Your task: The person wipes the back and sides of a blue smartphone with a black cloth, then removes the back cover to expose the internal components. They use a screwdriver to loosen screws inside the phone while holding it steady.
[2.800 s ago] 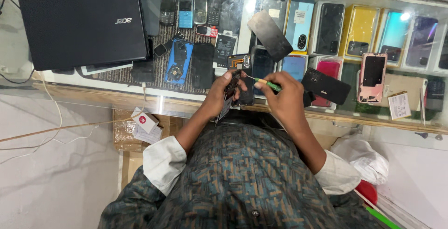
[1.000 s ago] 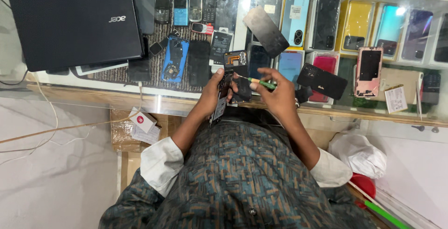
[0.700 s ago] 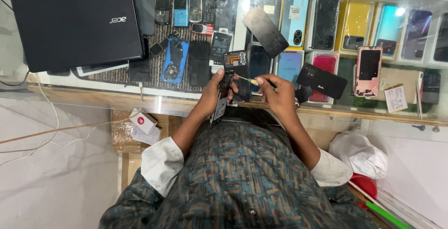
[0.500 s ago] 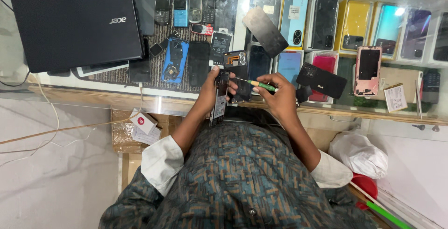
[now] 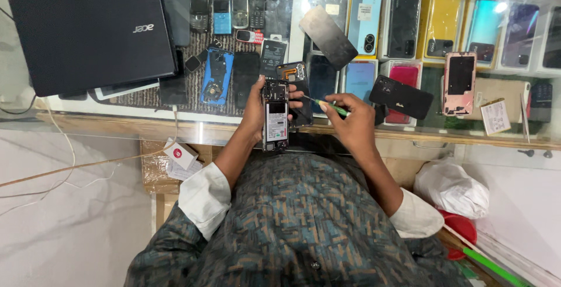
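Left hand (image 5: pixel 255 111) grips an opened phone (image 5: pixel 275 114), back cover off and battery exposed, upright above the glass bench (image 5: pixel 87 120). Right hand (image 5: pixel 353 124) pinches a green-handled screwdriver (image 5: pixel 327 106), its tip at the phone's upper edge. A closed black laptop (image 5: pixel 87 30) lies at far left. Boxed phones in blue, black and yellow stand in a row under the glass at upper right; a small white label (image 5: pixel 495 116) lies at right. A white box with a red mark (image 5: pixel 180 154) sits on the shelf below; a white bag (image 5: pixel 451 185) at lower right.
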A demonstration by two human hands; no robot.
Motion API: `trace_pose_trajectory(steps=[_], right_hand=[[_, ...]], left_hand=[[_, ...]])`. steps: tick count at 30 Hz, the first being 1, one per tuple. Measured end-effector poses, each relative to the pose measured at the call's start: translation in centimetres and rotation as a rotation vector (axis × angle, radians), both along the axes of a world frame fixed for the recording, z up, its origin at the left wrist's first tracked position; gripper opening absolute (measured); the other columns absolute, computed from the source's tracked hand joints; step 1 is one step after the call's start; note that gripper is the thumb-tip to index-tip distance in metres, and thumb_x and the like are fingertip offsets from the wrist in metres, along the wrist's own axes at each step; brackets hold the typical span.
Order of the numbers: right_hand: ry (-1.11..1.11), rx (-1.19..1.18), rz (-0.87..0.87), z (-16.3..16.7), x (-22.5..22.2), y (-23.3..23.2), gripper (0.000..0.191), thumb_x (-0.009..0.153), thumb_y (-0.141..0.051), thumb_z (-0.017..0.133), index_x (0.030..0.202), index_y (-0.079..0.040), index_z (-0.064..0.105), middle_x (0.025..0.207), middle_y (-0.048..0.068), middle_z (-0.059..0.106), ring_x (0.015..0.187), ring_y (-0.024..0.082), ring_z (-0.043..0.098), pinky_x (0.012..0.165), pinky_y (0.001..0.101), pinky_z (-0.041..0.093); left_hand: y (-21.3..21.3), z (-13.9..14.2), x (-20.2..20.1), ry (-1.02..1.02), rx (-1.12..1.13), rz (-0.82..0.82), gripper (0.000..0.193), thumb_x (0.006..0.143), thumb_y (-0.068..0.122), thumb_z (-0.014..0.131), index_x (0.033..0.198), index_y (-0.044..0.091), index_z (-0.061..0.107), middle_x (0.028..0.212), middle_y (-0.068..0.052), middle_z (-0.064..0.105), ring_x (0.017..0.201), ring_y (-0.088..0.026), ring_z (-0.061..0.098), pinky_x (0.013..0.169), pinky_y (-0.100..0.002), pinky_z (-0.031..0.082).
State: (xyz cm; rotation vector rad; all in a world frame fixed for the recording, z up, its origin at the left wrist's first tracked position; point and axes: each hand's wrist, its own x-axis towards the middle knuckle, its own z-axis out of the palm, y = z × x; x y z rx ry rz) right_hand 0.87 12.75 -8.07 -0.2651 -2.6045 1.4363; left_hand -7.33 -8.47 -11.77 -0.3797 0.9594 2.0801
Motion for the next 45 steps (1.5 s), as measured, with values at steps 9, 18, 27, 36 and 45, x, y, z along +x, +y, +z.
trace_pose_trajectory(steps=[9, 18, 27, 36, 45], right_hand=[[0.152, 0.018, 0.117, 2.3, -1.8, -1.8, 0.014, 0.090, -0.008, 0.081, 0.100, 0.000, 0.075, 0.090, 0.013, 0.074, 0.078, 0.021, 0.072, 0.070, 0.0313, 0.054], [0.122, -0.005, 0.125, 3.0, -2.2, -2.2, 0.014, 0.091, -0.009, 0.081, 0.100, 0.000, 0.075, 0.089, 0.012, 0.074, 0.076, 0.019, 0.071, 0.067, 0.0301, 0.053], [0.138, 0.037, 0.171, 4.3, -2.2, -1.8, 0.021, 0.089, -0.010, 0.081, 0.104, 0.002, 0.073, 0.092, 0.013, 0.068, 0.078, 0.023, 0.069, 0.069, 0.0332, 0.053], [-0.030, 0.228, 0.217, 3.2, -2.7, -0.7, 0.024, 0.101, -0.016, 0.081, 0.089, 0.000, 0.070, 0.078, 0.014, 0.062, 0.068, 0.029, 0.061, 0.065, 0.0390, 0.047], [0.191, -0.079, 0.132, 1.4, -2.7, -0.6, 0.026, 0.083, -0.008, 0.077, 0.104, 0.001, 0.066, 0.095, 0.008, 0.067, 0.085, 0.014, 0.068, 0.075, 0.0288, 0.054]], left_hand=[[-0.6, -0.3, 0.7, 0.061, 0.241, -0.044, 0.087, 0.101, 0.068, 0.027, 0.133, -0.007, 0.060, 0.097, -0.015, 0.070, 0.086, -0.025, 0.070, 0.071, -0.038, 0.059], [-0.8, -0.1, 1.2, 0.098, 0.179, -0.022, 0.081, 0.103, 0.066, 0.028, 0.131, -0.003, 0.061, 0.092, -0.012, 0.068, 0.081, -0.022, 0.067, 0.069, -0.035, 0.058], [0.0, -0.5, 1.2, 0.302, -0.095, -0.029, 0.065, 0.107, 0.056, 0.033, 0.127, 0.001, 0.062, 0.088, -0.006, 0.064, 0.075, -0.015, 0.061, 0.067, -0.029, 0.051], [1.0, 0.1, 1.1, 0.396, -0.255, -0.073, 0.060, 0.107, 0.054, 0.034, 0.122, 0.004, 0.064, 0.085, -0.002, 0.062, 0.069, -0.011, 0.057, 0.062, -0.026, 0.046], [1.3, 0.6, 1.0, 0.383, -0.272, -0.097, 0.061, 0.106, 0.057, 0.033, 0.118, 0.005, 0.064, 0.082, -0.001, 0.061, 0.067, -0.011, 0.057, 0.059, -0.026, 0.046]])
